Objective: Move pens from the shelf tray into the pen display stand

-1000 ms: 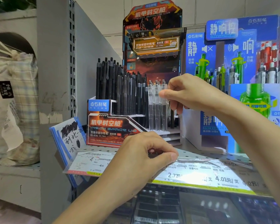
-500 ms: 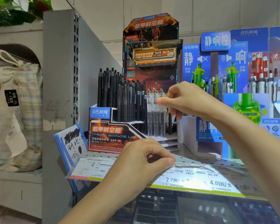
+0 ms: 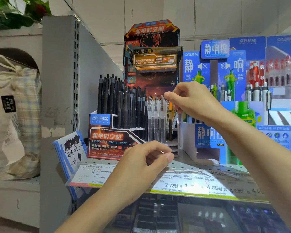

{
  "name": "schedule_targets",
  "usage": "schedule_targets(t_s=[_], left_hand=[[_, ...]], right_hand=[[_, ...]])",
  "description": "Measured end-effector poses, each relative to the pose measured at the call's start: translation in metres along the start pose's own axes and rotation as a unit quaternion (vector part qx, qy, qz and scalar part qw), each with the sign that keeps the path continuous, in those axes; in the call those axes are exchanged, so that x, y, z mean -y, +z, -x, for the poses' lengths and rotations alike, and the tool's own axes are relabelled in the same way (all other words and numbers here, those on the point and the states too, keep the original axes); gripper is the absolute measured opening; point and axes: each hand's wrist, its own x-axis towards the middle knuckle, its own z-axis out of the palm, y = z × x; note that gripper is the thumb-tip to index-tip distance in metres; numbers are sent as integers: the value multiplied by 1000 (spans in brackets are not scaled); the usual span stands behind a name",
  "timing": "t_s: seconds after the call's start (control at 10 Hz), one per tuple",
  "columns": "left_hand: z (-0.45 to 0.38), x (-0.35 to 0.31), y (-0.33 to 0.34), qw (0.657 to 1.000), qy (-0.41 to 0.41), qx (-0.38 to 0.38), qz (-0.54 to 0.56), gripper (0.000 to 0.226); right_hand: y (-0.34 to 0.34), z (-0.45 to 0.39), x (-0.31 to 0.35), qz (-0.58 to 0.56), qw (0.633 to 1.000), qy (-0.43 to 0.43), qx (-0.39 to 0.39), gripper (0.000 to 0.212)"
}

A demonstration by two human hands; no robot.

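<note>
A: What moved since a second ago?

B: Not much. Your head tipped back a little, so the shelf sits lower in view. Your hands kept their places.

A: Where do the pens go?

B: Into the stand, the big orange and black one on the shelf. Black pens fill its left side. Clear pens stand in a row on its right.

A: What are your hands doing?

B: Your right hand pinches the top of a pen just right of the clear row, going down into the stand. Your left hand is curled low in front of the stand, pinching something thin and clear. I cannot tell what.

A: How will a pen feel?

B: I think light, stiff and smooth, so it may slip. Hold it near the top and drop it straight into a hole.
</note>
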Motion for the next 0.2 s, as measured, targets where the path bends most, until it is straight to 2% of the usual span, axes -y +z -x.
schedule_targets(t_s=[0.2], left_hand=[[-5, -15, -12, 998, 22, -48, 32, 10]], right_hand=[[-12, 21, 12, -6, 995, -45, -85, 25]])
